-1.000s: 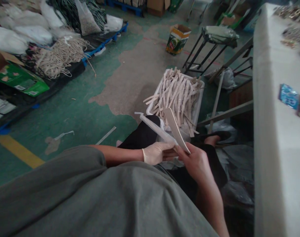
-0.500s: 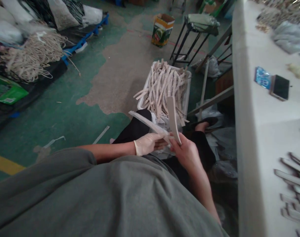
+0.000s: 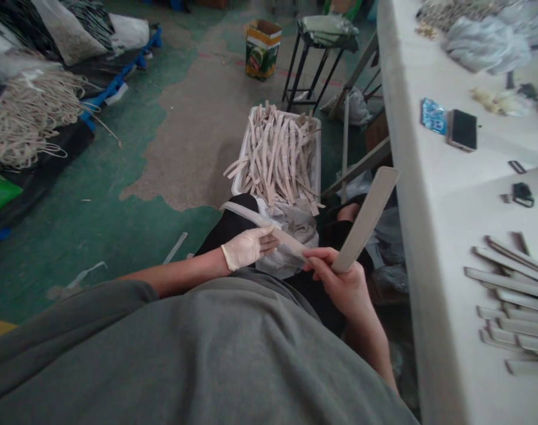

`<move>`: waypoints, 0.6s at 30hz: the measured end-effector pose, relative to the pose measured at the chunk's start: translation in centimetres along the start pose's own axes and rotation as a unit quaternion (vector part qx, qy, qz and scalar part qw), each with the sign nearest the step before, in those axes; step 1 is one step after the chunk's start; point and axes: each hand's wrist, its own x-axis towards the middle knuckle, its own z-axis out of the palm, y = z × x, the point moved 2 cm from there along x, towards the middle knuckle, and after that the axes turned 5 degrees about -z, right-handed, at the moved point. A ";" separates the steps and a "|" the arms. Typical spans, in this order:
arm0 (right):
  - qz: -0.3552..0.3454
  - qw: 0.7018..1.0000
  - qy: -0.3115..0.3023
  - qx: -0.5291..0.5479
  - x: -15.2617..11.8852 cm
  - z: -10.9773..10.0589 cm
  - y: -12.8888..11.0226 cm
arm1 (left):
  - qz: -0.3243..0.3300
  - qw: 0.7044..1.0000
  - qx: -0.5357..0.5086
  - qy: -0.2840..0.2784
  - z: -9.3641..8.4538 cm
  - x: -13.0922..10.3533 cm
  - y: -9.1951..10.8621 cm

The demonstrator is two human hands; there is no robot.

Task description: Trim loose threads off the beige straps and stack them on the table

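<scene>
My left hand, in a pale glove, has its fingers stretched out against a long thin whitish strip, which crosses them from upper left to lower right. The strip's lower right end is pinched between the fingertips of my bare right hand. That same hand also grips a wider flat beige strip, which points up and to the right. Beyond my lap stands a white bin heaped with beige strips. Crumpled pale plastic lies between my knees and the bin.
To the right runs a white table with a phone, a blue packet and several flat strips. A stool and a carton stand ahead. Bundled cord lies on the left.
My right hand has moved right and slightly down, and its wide strip now tilts to the right. More of the thin strip shows between my hands. The whole view has shifted, showing more of the table.
</scene>
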 end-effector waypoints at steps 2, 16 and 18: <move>-0.020 1.000 0.008 0.001 0.9 1.4 0.5 | 0.001 0.999 0.043 -0.029 0.3 -0.1 -0.5; -0.238 0.971 -0.010 -0.017 3.4 2.5 2.5 | -0.016 0.963 0.201 -0.181 -0.2 -0.2 -0.7; -0.218 0.975 0.003 -0.033 3.7 2.9 2.4 | -0.047 0.960 0.193 -0.196 -0.1 -0.3 -1.0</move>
